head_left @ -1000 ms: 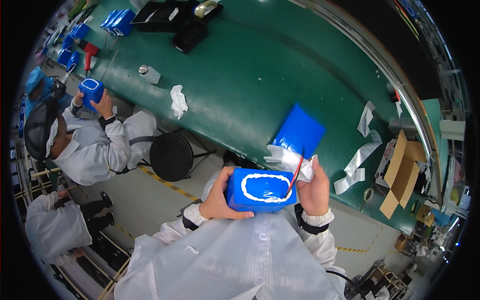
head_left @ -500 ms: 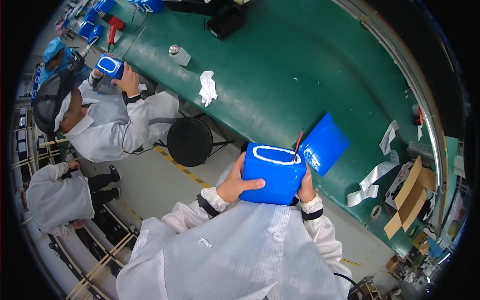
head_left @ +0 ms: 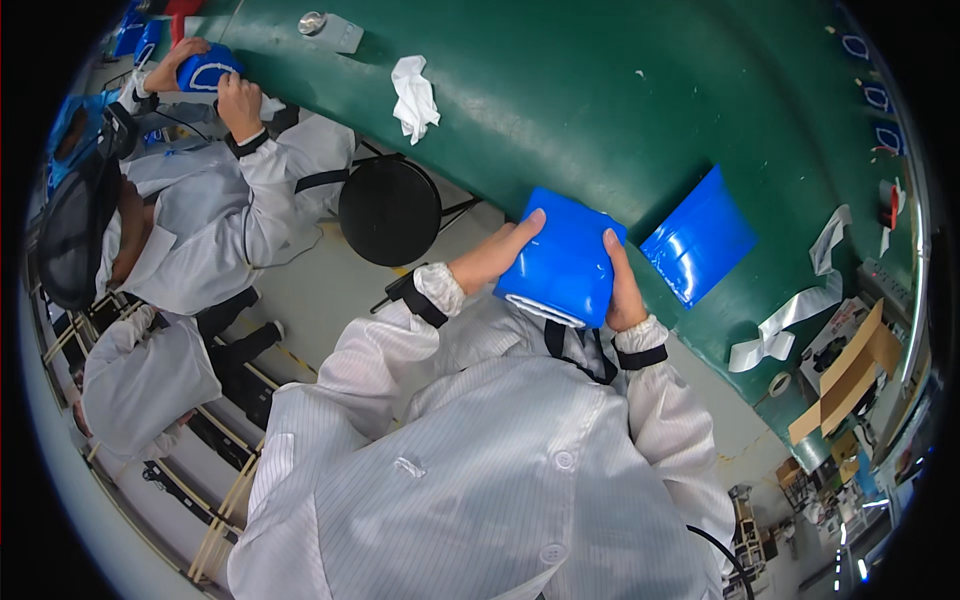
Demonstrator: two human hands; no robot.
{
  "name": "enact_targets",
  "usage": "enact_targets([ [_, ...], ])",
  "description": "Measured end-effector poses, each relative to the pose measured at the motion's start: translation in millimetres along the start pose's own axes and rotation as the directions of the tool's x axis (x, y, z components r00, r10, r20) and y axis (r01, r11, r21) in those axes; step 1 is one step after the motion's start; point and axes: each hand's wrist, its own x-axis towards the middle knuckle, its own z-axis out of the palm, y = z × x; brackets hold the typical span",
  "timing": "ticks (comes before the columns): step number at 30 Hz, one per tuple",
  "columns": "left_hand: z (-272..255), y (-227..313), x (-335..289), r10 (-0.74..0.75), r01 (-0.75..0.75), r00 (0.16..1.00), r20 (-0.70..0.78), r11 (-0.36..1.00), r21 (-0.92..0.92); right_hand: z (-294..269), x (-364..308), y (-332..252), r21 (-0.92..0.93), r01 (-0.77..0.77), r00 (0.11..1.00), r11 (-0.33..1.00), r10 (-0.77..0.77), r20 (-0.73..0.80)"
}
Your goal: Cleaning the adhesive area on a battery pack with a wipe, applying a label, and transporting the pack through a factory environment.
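A blue shrink-wrapped battery pack (head_left: 562, 258) is held between my two hands at the table's front edge. My left hand (head_left: 495, 252) grips its left side, with the thumb lying on the glossy upper face. On the opposite side, my right hand (head_left: 625, 285) is closed along the edge, thumb near the far corner. The white-rimmed end of the pack points down toward me, seen at a steep angle. No wires show on it from here. A flat piece of blue wrap (head_left: 702, 240) lies on the green table (head_left: 560, 90), right of the pack.
Crumpled white tissue (head_left: 414, 98) and a metal-topped bottle (head_left: 333, 32) sit at the table's left. Right are a pale strip (head_left: 790, 320), a tape roll (head_left: 779, 384) and an open carton (head_left: 848, 375). A black stool (head_left: 390, 210) stands near a co-worker (head_left: 200, 220) holding a similar pack.
The pack has tipped over in my hands: its white-ringed end, earlier facing up, now points down toward me. The red wire has gone from sight. The view has shifted.
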Motion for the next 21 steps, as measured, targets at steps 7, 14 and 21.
enact_targets([
  [7,0.0,10.6,-1.0,-0.233,0.23,0.963,-0.138,0.972,-0.039,-5.2,18.8,-10.3,-0.033,-0.125,0.992,0.992,0.124,-0.032],
  [14,14.4,32.0,-12.9,-0.191,0.169,0.979,-0.067,0.953,-0.251,0.6,7.9,-21.9,0.032,-0.135,0.991,0.99,0.135,-0.022],
  [21,8.6,27.8,-0.3,-0.272,0.223,0.959,-0.073,0.893,-0.392,-14.3,8.4,-25.8,-0.082,-0.092,0.995,0.992,0.088,-0.049],
])
